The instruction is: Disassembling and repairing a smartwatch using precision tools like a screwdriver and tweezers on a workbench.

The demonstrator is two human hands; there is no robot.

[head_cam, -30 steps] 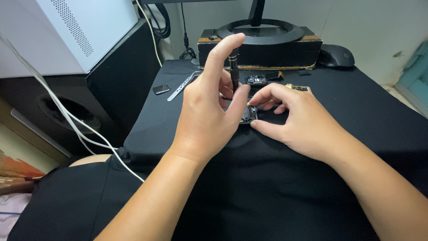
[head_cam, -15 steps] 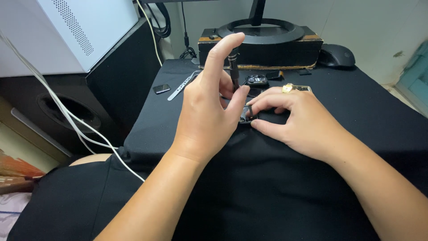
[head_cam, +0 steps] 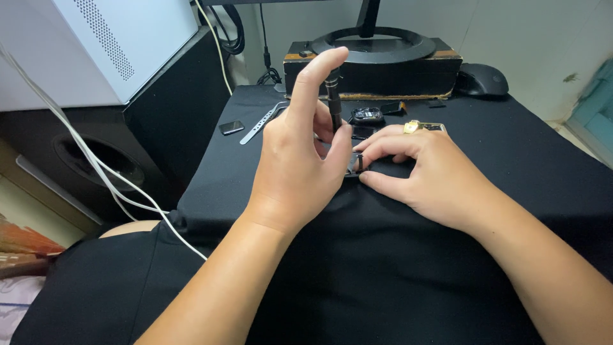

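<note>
Here the left hand (head_cam: 297, 169) grasps a slim dark screwdriver (head_cam: 334, 102) and holds it upright: the index fingertip rests on the top cap, while the thumb and middle finger close around the shaft. The tip points down toward a small dark device (head_cam: 355, 164) lying on the black cloth (head_cam: 523, 160). The tip itself is hidden behind the fingers, so contact with the device cannot be confirmed.

The right hand (head_cam: 428, 169) lies at the 3 o'clock side of the left hand, palm down, with a gold ring (head_cam: 412, 126) on one finger. Its thumb and forefinger pinch the small dark device and press it against the cloth, just beside the left thumb.

At 12 o'clock from the hands, close behind them, a small watch-like part (head_cam: 367, 115) and other small dark pieces rest on the cloth. At 10 o'clock, a thin metal strip (head_cam: 260, 123) lies next to a small dark square piece (head_cam: 231, 127). Further toward 12 o'clock, a round monitor base (head_cam: 380, 45) sits on a dark wooden riser (head_cam: 383, 76). A black mouse (head_cam: 482, 80) is at 1 o'clock. A white perforated case (head_cam: 121, 45) stands at 10 o'clock, with white cables (head_cam: 96, 169) running down at 9 o'clock.
</note>
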